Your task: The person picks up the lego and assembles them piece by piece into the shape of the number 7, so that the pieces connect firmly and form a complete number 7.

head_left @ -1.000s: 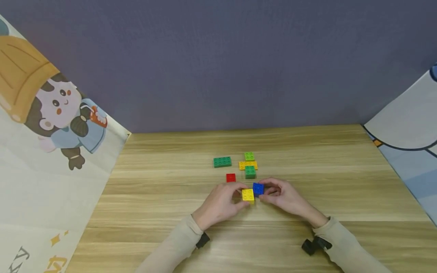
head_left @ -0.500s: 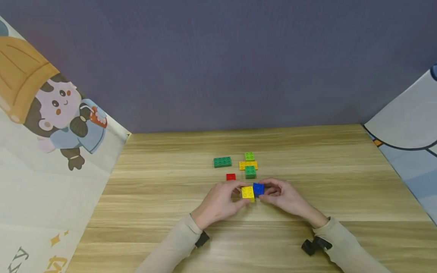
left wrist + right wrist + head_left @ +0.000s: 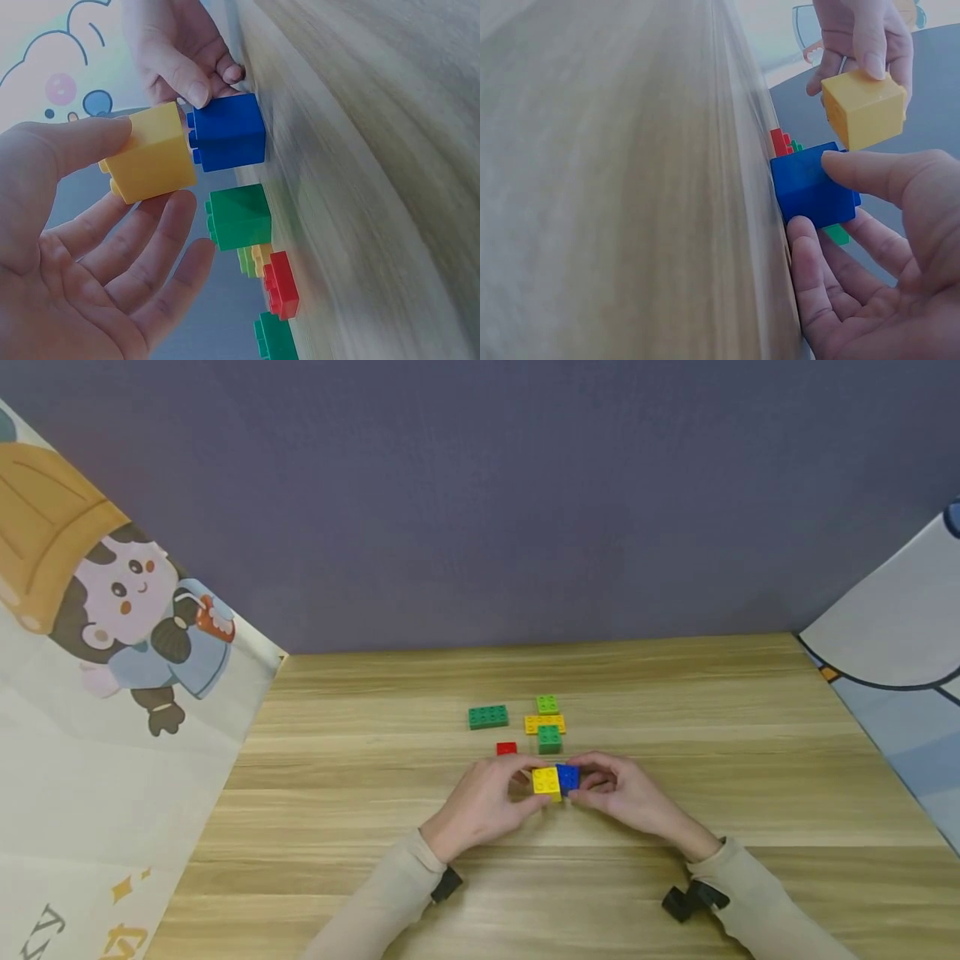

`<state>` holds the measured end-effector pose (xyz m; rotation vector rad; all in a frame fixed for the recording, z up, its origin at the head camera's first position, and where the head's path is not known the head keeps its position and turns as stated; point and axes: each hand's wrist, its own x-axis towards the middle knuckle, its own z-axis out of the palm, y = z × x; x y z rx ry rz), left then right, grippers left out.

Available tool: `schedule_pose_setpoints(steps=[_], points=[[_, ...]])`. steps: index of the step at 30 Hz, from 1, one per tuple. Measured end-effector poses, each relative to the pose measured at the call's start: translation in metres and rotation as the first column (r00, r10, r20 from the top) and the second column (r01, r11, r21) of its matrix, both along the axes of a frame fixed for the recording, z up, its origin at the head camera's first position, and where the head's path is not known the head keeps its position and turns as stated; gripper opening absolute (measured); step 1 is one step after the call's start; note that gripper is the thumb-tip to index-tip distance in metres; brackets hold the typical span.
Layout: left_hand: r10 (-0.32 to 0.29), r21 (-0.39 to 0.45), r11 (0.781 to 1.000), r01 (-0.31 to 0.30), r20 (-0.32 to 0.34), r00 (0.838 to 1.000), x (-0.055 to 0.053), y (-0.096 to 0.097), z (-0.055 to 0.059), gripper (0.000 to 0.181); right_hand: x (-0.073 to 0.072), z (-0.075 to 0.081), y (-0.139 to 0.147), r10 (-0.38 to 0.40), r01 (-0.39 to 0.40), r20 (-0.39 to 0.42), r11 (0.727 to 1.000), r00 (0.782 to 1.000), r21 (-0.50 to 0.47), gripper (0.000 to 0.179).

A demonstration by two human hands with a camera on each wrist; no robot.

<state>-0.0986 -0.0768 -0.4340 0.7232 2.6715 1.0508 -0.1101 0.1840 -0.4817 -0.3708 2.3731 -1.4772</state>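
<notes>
My left hand (image 3: 480, 803) pinches a yellow toy brick (image 3: 546, 781) between thumb and fingers, raised off the table with its studs up. My right hand (image 3: 632, 795) holds a blue toy brick (image 3: 570, 780) low at the tabletop, thumb on one side and fingertips on the other. In the left wrist view the yellow brick (image 3: 154, 157) sits just above the studs of the blue brick (image 3: 231, 133) and off to one side; whether they touch I cannot tell. The right wrist view shows the blue brick (image 3: 814, 187) nearer, the yellow one (image 3: 864, 112) beyond it.
Beyond the hands on the wooden table (image 3: 360, 727) lie a red brick (image 3: 507, 748), a green square brick (image 3: 550, 739), a flat yellow-orange brick (image 3: 534, 724), a lime brick (image 3: 547, 704) and a long dark green brick (image 3: 488, 717). A dark panel (image 3: 525, 527) stands behind.
The yellow brick in my left hand has risen slightly and shifted a little right, so it now overlaps the blue brick's left edge in the head view. My right hand stays nearly still.
</notes>
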Motion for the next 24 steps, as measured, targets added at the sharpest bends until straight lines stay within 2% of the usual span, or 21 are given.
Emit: schedule_pose_setpoints(steps=[7,15,24], points=[[-0.001,0.001,1.000,0.001,-0.005,1.000,-0.0003,0.0020,0.0008,0.042,0.0000,0.0013,0.0001,0.013,-0.014,-0.010,1.000,1.000,-0.027,0.050],[0.003,0.006,1.000,-0.003,-0.005,1.000,-0.0004,0.0031,0.0009,0.041,0.0003,0.0012,0.0004,0.014,-0.014,-0.009,1.000,1.000,-0.001,0.046],[0.017,0.018,1.000,-0.016,-0.003,1.000,-0.0022,0.0050,0.0015,0.039,0.0000,0.0016,0.0004,0.021,-0.021,0.011,1.000,1.000,-0.019,0.047]])
